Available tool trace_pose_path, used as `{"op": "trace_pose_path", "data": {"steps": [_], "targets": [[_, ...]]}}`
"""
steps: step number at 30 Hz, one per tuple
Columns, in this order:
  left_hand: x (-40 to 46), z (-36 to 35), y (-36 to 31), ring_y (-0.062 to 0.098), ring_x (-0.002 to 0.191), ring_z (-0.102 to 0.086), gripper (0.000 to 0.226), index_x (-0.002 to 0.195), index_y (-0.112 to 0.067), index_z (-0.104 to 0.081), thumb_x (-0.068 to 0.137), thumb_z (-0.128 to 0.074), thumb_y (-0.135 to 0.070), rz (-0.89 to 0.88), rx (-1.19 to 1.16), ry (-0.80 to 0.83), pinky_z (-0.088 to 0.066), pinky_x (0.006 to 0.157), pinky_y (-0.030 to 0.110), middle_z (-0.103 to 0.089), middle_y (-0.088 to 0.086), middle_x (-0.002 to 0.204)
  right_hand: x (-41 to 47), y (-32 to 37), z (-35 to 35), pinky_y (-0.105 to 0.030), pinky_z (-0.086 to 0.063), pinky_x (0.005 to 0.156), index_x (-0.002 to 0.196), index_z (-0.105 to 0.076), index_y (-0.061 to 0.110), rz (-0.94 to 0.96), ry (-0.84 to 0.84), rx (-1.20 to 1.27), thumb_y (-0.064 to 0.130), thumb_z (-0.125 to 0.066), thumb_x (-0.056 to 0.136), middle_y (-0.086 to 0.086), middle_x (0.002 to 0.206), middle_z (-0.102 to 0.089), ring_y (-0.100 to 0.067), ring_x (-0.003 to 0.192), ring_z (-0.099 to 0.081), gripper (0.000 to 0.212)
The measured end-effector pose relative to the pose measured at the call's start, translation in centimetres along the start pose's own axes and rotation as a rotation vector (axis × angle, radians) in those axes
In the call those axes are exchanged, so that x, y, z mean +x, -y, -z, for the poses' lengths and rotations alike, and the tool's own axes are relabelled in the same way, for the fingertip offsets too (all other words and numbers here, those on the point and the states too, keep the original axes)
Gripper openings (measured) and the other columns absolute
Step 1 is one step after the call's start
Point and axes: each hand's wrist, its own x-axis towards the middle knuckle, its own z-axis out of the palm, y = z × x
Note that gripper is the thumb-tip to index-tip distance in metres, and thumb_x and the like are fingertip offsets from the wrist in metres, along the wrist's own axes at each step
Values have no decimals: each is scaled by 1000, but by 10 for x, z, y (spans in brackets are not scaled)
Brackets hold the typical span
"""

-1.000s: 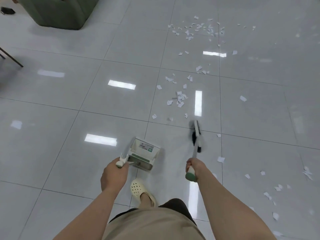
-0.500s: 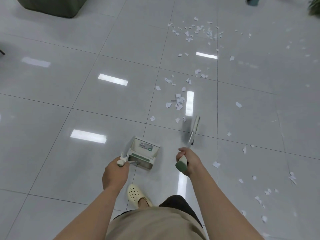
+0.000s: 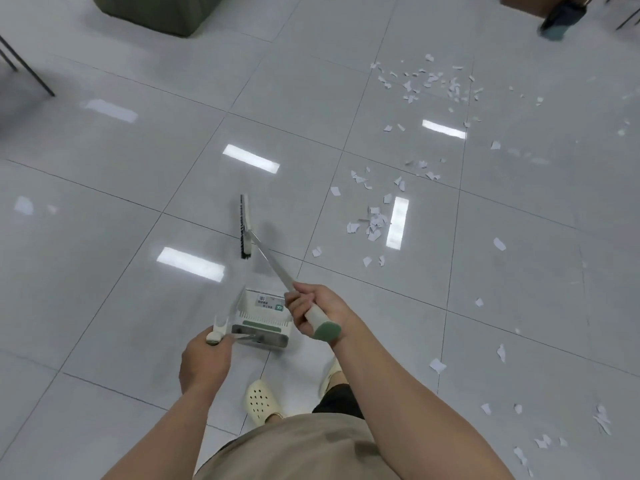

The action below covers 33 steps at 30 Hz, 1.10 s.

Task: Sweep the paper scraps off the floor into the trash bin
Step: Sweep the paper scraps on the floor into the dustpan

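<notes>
My right hand (image 3: 317, 308) grips the green-tipped handle of a broom whose dark-bristled head (image 3: 245, 231) sits ahead and left of the dustpan, left of the scraps. My left hand (image 3: 204, 358) holds the handle of a white dustpan (image 3: 265, 318) that hangs just in front of my feet. White paper scraps lie scattered on the grey tiles: a cluster (image 3: 372, 221) to the right of the broom head, a wider patch (image 3: 429, 83) farther off, and loose bits (image 3: 540, 441) at the lower right.
A dark green block of furniture (image 3: 156, 10) stands at the top left. Thin dark metal legs (image 3: 27, 67) cross the left edge. A dark object (image 3: 559, 15) sits at the top right. My cream clogs (image 3: 261, 401) are below the dustpan.
The broom head has swung from right of the dustpan over to the left, and my right hand has moved in close above the dustpan. The view has shifted, so the scraps sit further right.
</notes>
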Motion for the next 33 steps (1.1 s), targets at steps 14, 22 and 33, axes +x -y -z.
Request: {"op": "trace_pose_path", "data": {"steps": [14,22,33], "targets": [[-30,-79,-93,26,69,-61,15,83,-26,-66,97,-60,-27,-16,135,-78,-47,61,35,-66,2,70,-43,185,40,-16,-34,30,71,-34,16,347,-271,202,-5,-46,89,3,49,-32,-13,28,-34,30],[-31,-137,-163,25,65,-61,22,78,-26,-63,99,-57,-32,-138,294,-28,-48,59,33,-65,1,68,-119,296,56,-24,-51,59,75,-42,11,481,-694,-194,-1,-48,80,-4,72,-45,-19,59,-46,14],[2,-169,-235,26,61,-60,24,70,-22,-62,91,-63,-32,-238,321,32,-42,55,29,-63,3,62,-108,259,9,-17,-41,36,77,-39,11,485,-334,56,-1,-48,93,0,42,-39,-11,29,-39,22]]}}
